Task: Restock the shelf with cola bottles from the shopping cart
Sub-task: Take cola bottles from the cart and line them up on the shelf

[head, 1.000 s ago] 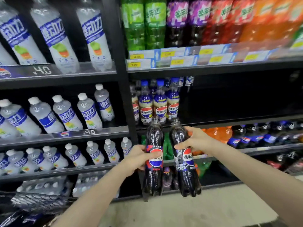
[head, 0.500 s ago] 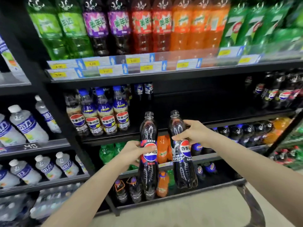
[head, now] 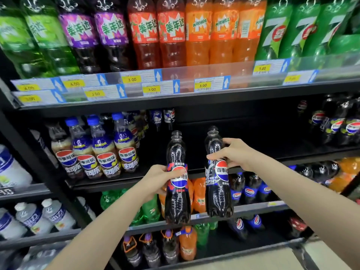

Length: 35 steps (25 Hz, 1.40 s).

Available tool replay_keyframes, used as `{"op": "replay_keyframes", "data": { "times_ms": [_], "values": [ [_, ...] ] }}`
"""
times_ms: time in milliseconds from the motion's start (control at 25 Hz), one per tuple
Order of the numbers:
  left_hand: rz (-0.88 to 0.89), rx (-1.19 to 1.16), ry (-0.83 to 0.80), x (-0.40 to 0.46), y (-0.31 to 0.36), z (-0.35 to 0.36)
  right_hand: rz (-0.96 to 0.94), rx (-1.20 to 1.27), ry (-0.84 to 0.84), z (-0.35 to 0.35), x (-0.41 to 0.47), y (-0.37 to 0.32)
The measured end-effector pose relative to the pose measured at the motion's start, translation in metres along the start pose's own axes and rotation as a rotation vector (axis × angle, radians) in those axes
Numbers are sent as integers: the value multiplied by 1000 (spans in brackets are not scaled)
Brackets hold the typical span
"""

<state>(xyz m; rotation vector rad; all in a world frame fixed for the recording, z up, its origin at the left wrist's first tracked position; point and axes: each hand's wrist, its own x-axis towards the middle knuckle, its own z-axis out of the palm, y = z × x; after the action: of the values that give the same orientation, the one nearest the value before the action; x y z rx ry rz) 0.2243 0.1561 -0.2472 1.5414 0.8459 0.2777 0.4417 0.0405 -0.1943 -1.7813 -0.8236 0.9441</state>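
Note:
I hold two black cola bottles upright in front of the drinks shelving. My left hand (head: 155, 177) grips the left cola bottle (head: 176, 201) around its label. My right hand (head: 232, 154) grips the right cola bottle (head: 218, 193) at its upper body, thumb in front. Both bottles hang level with the middle shelf (head: 214, 170), whose central stretch is dark and bare. More cola bottles (head: 339, 123) stand at that shelf's far right. The shopping cart is out of view.
Blue-capped cola bottles (head: 105, 151) fill the middle shelf's left part. Large green, purple, red and orange soda bottles (head: 171, 32) line the top shelf above price tags (head: 152, 88). Lower shelves hold small soda bottles (head: 249, 190). White drink bottles (head: 48, 215) sit in the left bay.
The view has swung right and closer to the shelf. Both hands have lifted their bottles up toward the bare middle shelf, keeping the same grips.

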Motion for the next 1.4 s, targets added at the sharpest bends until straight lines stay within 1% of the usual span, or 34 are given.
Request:
{"op": "replay_keyframes", "data": {
  "times_ms": [240,360,560,720,840,960,1080,1200,1400],
  "values": [
    [60,-27,67,77,2,3,-60,-6,-16,-33,78,5],
    [118,-19,107,115,8,-2,-111,18,14,-42,120,7],
    [179,14,169,167,21,-17,-223,52,110,-41,180,0],
    [242,60,192,203,30,-33,-347,8,275,-30,219,-11],
    [295,51,229,227,35,-40,-446,-110,426,-22,233,-19],
    [355,-23,281,249,39,-39,-544,-214,494,-11,239,-22],
    [434,-59,304,262,38,-34,-636,-231,501,-3,246,-19],
    [502,-91,297,269,39,-30,-656,-215,496,3,252,-13],
    [550,-47,267,280,37,-27,-712,-231,526,12,268,-1]
  ]
}}
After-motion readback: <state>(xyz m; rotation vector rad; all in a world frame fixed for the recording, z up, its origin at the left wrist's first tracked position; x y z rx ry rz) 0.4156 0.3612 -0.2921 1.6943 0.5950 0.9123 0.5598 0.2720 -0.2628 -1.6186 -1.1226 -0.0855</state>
